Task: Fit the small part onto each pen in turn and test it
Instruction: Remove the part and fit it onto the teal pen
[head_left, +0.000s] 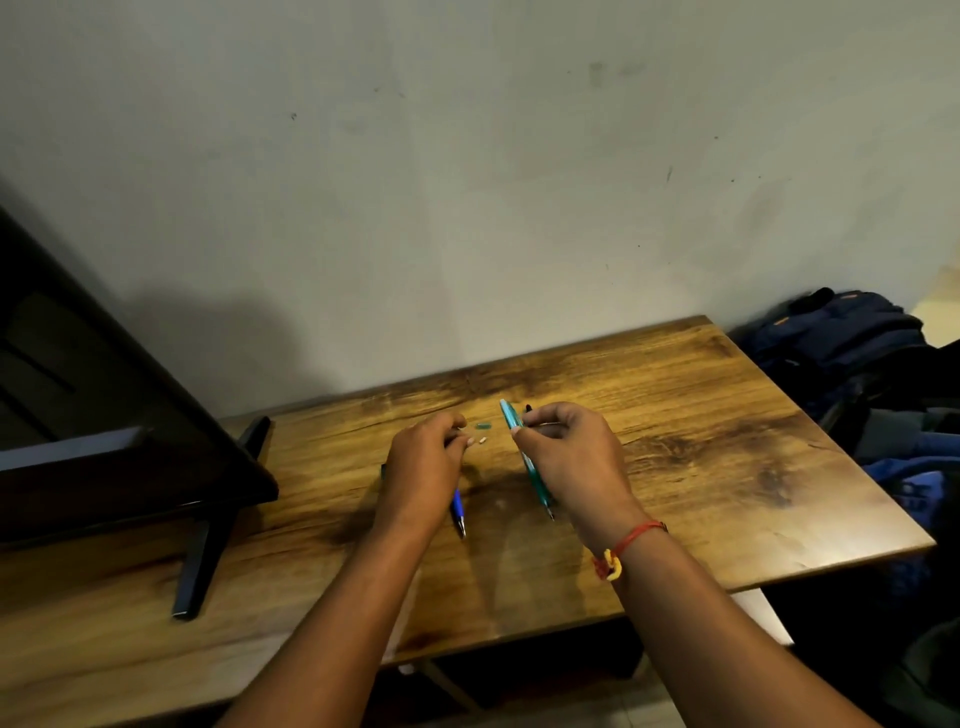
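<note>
My right hand (569, 452) grips a teal pen (527, 457) above the wooden table (701, 467), its tip pointing toward me. My left hand (423, 467) hovers with curled fingers over a blue pen (458, 512) that lies on the table, only its tip end showing below the palm. Between the hands lie a small teal part (483, 426) and a tiny white part (482, 440). Something thin may be pinched at my left fingertips, but I cannot tell. A dark pen end (528, 408) shows behind my right fingers.
A dark monitor (104, 415) on a stand (200, 561) occupies the table's left side. Blue bags (841, 343) and clothing are piled beyond the table's right edge. A plain wall stands behind the table.
</note>
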